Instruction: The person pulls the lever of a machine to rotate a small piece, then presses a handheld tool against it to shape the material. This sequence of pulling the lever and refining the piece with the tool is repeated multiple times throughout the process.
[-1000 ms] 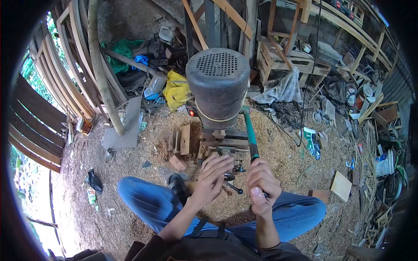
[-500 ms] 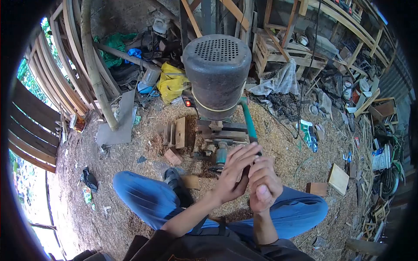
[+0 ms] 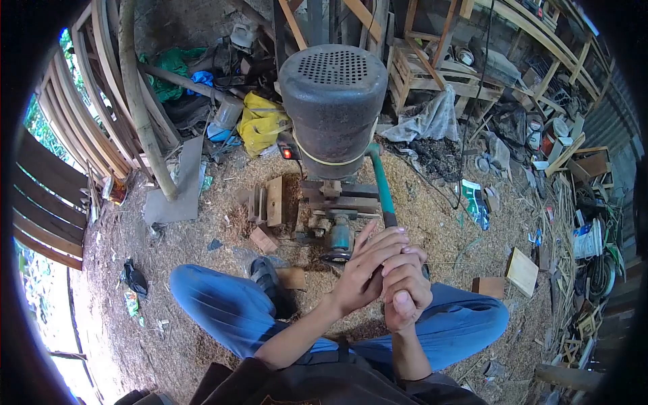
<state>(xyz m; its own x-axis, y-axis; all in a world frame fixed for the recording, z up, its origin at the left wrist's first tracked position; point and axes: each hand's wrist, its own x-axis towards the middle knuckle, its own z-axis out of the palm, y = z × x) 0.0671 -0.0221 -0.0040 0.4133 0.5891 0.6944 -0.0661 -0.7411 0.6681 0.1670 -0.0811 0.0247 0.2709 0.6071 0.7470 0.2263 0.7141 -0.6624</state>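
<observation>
A drilling machine with a dark round motor housing (image 3: 332, 111) stands in front of me. From its right side a green lever (image 3: 383, 182) slopes down, its black end reaching my fingers. My left hand (image 3: 368, 270) has its fingers stretched out and laid against my right hand. My right hand (image 3: 407, 287) has curled fingers, thumb toward me; whatever lies inside it is hidden. Below the housing sit a metal vise (image 3: 347, 202) and a green part with a dark handwheel (image 3: 339, 237). A red-lit switch (image 3: 287, 152) is on the housing's left.
Wood blocks lie left of the vise (image 3: 275, 201) and by my right knee (image 3: 489, 287). Sawdust covers the ground around my crossed legs. A yellow bag (image 3: 262, 125), a leaning pole (image 3: 138, 101), a wooden crate (image 3: 439, 81) and a hanging cable (image 3: 480, 88) stand beyond.
The view has shifted slightly. My left hand's fingers have moved down and lie closer over my right hand; the lever's black end shows more.
</observation>
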